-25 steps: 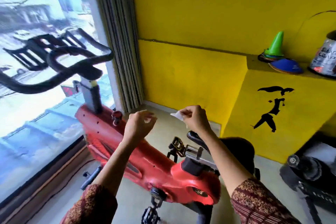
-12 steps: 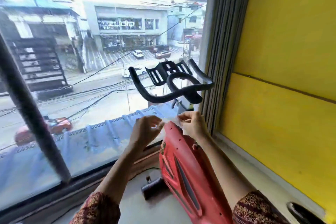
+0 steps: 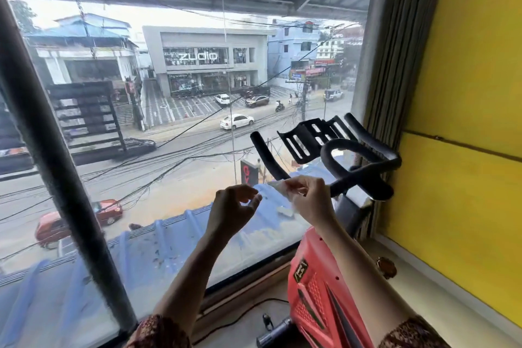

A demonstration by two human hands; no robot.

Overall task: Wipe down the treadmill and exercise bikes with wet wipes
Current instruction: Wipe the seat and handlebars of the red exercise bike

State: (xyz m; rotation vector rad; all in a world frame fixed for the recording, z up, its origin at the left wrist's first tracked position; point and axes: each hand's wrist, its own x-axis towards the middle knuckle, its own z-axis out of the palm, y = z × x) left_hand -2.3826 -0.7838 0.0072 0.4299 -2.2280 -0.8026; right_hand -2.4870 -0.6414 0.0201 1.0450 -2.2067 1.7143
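Daylight enters a wide window (image 3: 169,150) beside grey curtain (image 3: 389,65) and yellow wall (image 3: 466,93).

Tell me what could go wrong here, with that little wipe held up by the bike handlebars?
The wipe looks bunched up and pinched only by the right hand, so it could slip and drop. Bunched like that, it may miss parts of the curved handlebars. When the person leans in, a foot might catch the cable lying on the floor beside the red bike.
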